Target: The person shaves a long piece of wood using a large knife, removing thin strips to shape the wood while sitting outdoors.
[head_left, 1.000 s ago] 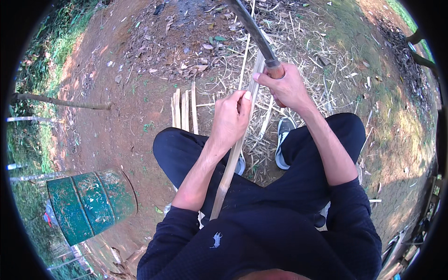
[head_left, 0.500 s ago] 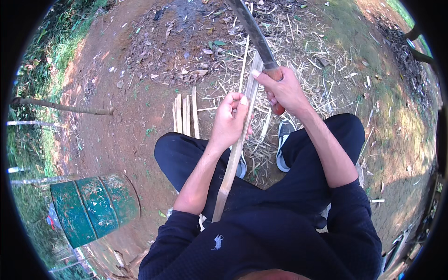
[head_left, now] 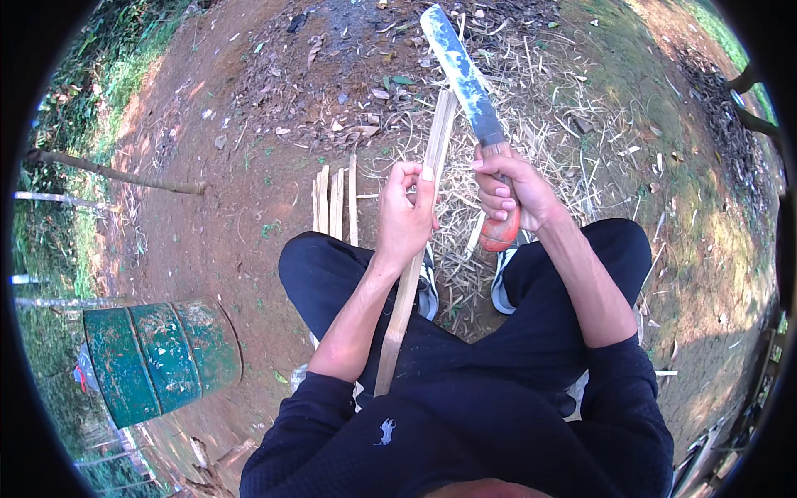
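My left hand is closed around a long pale split strip, bamboo or wood, its thumb lying along the upper face. The strip slants from my lap up and away, its far end just left of the blade. In my right hand, fingers wrap the orange-brown handle of a machete. Its broad blade points up and away, the flat showing bright blue-white reflections. Whether the blade touches the strip's far end, I cannot tell.
Several split strips lie by my left knee. Pale shavings cover the ground ahead and between my shoes. A rusty green drum lies at the left, and a thin pole beyond it.
The machete has come back toward me and turned, so the flat of its blade now shows. My right thumb has left the strip and closed on the handle. My left hand keeps its hold.
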